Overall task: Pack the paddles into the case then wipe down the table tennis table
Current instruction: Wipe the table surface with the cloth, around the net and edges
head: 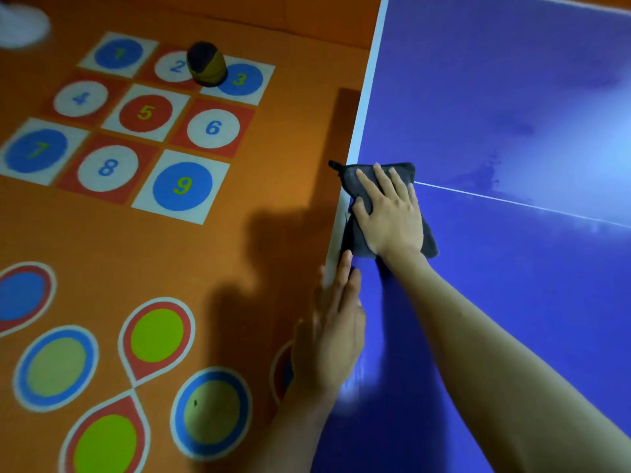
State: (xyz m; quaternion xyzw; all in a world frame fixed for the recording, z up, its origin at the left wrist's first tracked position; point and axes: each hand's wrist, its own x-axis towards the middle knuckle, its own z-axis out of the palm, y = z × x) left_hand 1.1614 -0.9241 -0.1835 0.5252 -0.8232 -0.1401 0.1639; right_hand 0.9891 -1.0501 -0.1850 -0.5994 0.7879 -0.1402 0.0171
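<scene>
The blue table tennis table fills the right side of the head view, with a white edge line on its left. A dark grey cloth lies flat at that edge, where the white centre line meets it. My right hand presses down on the cloth with straight, spread fingers. My left hand rests flat on the table's edge just behind the cloth, fingers straight. Damp streaks show on the blue surface further right. No paddles or case are in view.
To the left lies an orange floor mat printed with numbered squares and coloured circles. A small purple and yellow ball-like object stands on the mat between squares 2 and 3.
</scene>
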